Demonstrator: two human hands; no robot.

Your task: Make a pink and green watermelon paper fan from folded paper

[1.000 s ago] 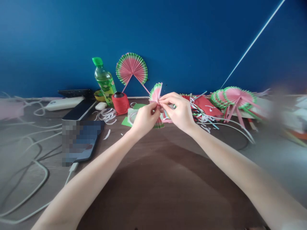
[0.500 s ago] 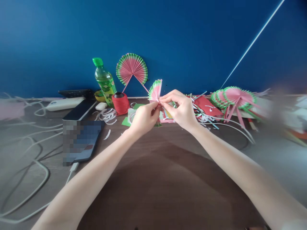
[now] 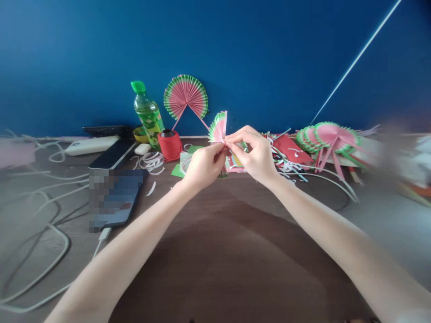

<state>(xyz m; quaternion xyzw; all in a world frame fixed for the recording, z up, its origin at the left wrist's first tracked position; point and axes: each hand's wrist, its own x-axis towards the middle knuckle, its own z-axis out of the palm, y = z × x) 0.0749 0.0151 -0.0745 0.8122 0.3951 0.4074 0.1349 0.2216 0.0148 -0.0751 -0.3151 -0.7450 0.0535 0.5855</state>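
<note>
My left hand [image 3: 202,167] and my right hand [image 3: 256,154] meet above the brown table [image 3: 222,251], both pinching the middle of a small pleated paper fan [image 3: 218,126] in pink with a green and white edge. The fan's upper half spreads above my fingers; its lower half pokes out below my left hand. Fingers of both hands are closed on the fold.
A finished fan [image 3: 186,95] leans on the blue wall beside a green bottle [image 3: 147,113] and a red thread spool [image 3: 169,144]. More fans [image 3: 328,137] and paper scraps [image 3: 286,154] lie at the right. A phone [image 3: 112,197], chargers and white cables [image 3: 40,251] cover the left.
Both hands lifted the fan slightly, then held nearly still. The fan's top spread a little wider.
</note>
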